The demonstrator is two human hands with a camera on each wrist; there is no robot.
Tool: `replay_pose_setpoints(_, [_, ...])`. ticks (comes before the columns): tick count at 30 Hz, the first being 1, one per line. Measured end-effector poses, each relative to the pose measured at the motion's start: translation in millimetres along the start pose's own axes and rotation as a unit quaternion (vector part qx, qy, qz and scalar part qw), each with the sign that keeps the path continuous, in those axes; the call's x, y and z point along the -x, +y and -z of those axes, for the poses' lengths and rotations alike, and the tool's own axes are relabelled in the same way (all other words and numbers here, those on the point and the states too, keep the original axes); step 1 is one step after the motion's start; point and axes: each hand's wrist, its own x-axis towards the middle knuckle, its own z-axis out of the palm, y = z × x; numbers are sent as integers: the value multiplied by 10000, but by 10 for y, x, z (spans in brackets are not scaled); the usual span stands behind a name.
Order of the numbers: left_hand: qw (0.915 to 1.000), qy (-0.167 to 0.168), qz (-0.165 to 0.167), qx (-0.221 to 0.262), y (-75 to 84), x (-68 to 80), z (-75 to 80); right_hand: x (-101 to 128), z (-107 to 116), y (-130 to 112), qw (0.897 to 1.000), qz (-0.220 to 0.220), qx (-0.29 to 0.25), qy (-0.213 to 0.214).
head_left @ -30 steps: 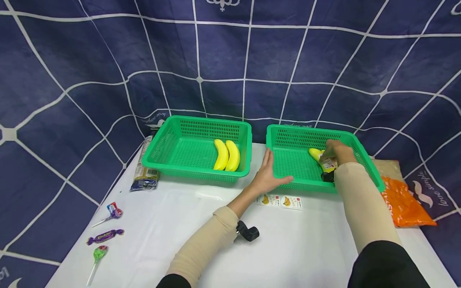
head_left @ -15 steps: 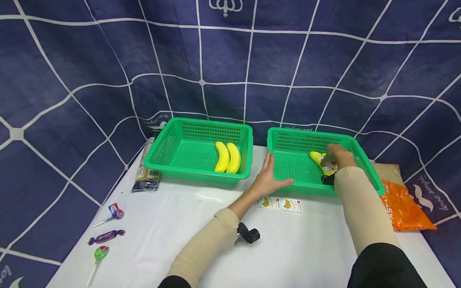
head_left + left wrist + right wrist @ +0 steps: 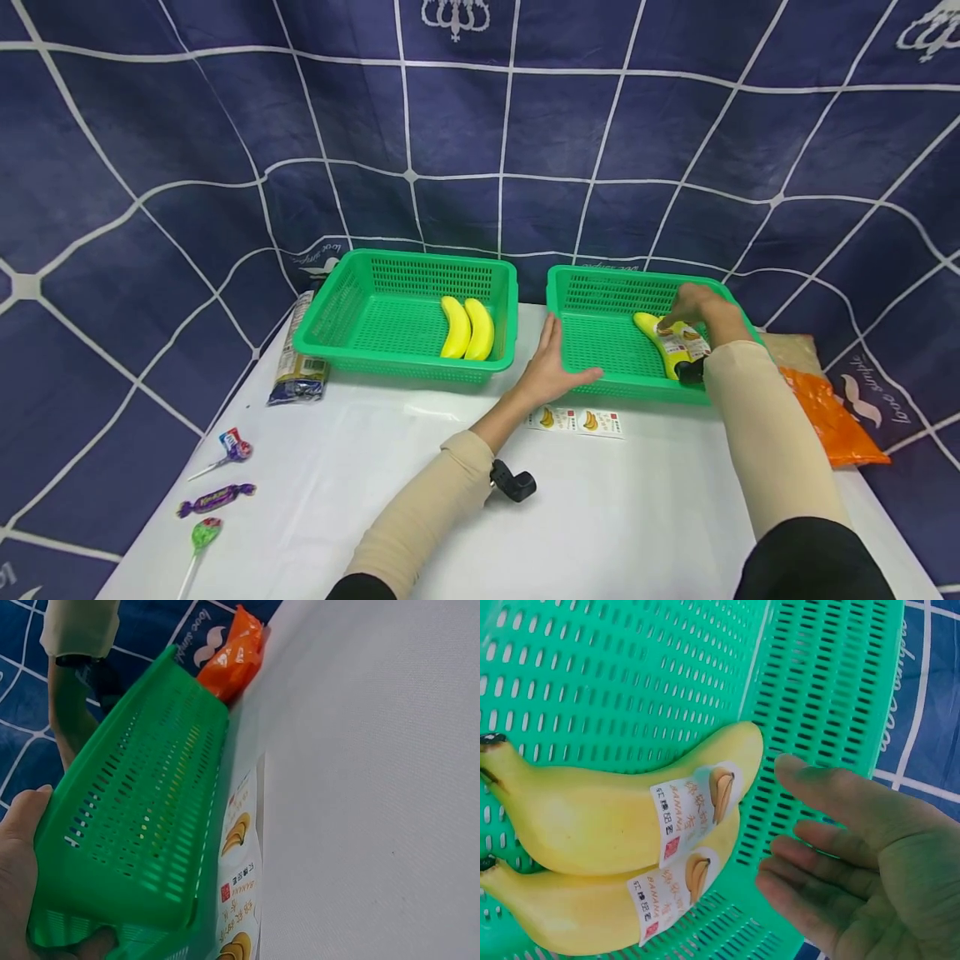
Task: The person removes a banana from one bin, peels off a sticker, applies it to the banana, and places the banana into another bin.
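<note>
At the left edge of the head view, a lollipop (image 3: 236, 447) with a red-and-blue wrapper, a purple wrapped candy (image 3: 216, 499) and a green lollipop (image 3: 204, 533) lie in a column; their print is too small to read. Further right, a packet (image 3: 297, 367) with a barcode lies beside the left basket (image 3: 360, 321), which holds two bananas (image 3: 468, 329) side by side at its right end. Just right of centre, the left hand (image 3: 551, 372) is spread around the near-left corner of the green right basket (image 3: 596, 333), touching it. Below that basket lies a sticker strip (image 3: 576, 422) printed with bananas, Chinese characters and "BANANA". Inside, toward the basket's right end, are two labelled bananas (image 3: 592, 817), touching; each white label (image 3: 697, 802) shows a banana picture, "BANANA" and Chinese characters. The right hand (image 3: 702, 310) is just beside them, fingers and thumb apart, pinching nothing. At right, an orange bag (image 3: 836, 421) is partly hidden by the sleeve; the blue cloth (image 3: 555, 117) behind reads "love simple".
</note>
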Motion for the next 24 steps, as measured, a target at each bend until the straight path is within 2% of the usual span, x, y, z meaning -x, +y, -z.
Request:
replay_pose_setpoints(10, [9999,-106,-12,61,3,-6,3,169,50,-132,9992,247,-34,301])
replay_pose_setpoints(18, [9995,-145,-55,282,-20,-14,11,300,60,-266,9991,244,-108,343])
replay_pose_setpoints(21, [9998,-73,-11,172,-11,-16,12,331,49,-300,9988,243,-227,368])
replay_pose_setpoints(24, [9998,149,-29,-134,19,-21,8,369,44,-321,9984,235,-293,412])
